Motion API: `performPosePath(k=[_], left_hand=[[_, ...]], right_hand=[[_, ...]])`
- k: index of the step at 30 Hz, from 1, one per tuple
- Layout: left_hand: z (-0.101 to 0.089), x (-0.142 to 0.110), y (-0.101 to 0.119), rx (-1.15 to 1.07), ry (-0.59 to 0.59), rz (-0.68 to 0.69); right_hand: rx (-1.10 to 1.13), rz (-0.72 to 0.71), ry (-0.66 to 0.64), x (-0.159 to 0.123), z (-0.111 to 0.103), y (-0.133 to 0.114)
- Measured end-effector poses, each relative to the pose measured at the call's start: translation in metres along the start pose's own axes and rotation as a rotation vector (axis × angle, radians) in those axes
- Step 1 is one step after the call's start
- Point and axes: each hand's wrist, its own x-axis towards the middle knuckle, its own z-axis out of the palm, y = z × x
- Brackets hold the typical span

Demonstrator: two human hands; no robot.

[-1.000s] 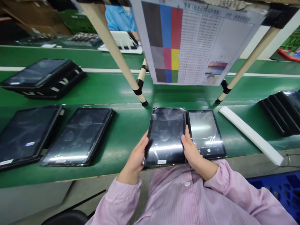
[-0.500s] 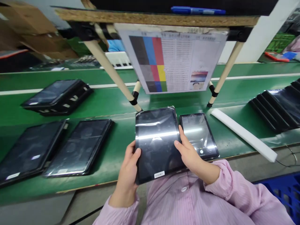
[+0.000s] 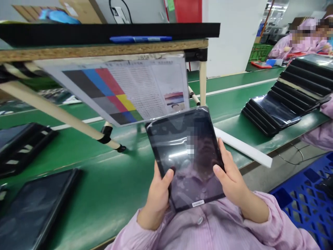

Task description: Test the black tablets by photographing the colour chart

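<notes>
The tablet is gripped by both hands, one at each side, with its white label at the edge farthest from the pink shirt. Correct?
Not quite: the head view shows the white label at the edge nearest the pink shirt. The tablet is gripped by the left hand and right hand, one at each side.

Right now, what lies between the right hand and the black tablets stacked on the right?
The head view shows a white bar between the right hand and those stacked tablets.
</notes>
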Motion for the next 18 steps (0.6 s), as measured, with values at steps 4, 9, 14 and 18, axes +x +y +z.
performPosePath(k=[4,9,14,18], left_hand=[[0.026,0.004,-0.006,-0.020,-0.098,-0.006],[0.067,0.011,0.014,-0.102,-0.217,-0.188],[0.141,0.018,0.018,-0.149,-0.271,-0.156],[0.206,0.008,0.003,-0.069,-0.459,0.078]], right_hand=[[0.071,0.049,0.042,-0.001,-0.028,0.018],[0.381,0.172,0.134,-0.005,-0.060,0.030],[0.707,0.168,0.763,-0.012,-0.045,0.026],[0.591,0.202,1.021,0.011,-0.056,0.024]])
